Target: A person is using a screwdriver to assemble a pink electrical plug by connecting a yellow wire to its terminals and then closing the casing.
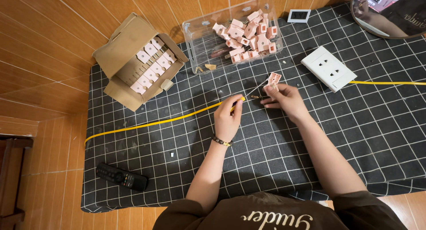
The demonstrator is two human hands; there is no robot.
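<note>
The left hand [227, 116] pinches the end of a yellow cable [168, 120] between thumb and fingers, near the middle of the black grid mat [377, 123]. From there the cable runs to the left edge of the mat. Thin bare wires come out of the cable end and go up to a small pink socket part [274, 80], which the right hand [284, 99] holds in its fingertips, just beside the left hand. The right hand seems also to touch a small metal piece under the pink part, but it is too small to tell what it is.

At the far edge of the mat stands a clear plastic box [195, 39]. Its right half is filled with a loose heap of pink parts [248, 34] of the same kind; in its left half only a few small metal pieces lie on the bottom. At the far left corner lies an open cardboard box [122, 45], tipped on its side, with more pink parts [151, 63] inside in tidy rows.

A white wall socket plate [328, 68] lies toward the right side of the mat, and a second piece of yellow cable [386, 83] goes from it to the right edge. A black remote control [121, 176] lies near the near left corner.
</note>
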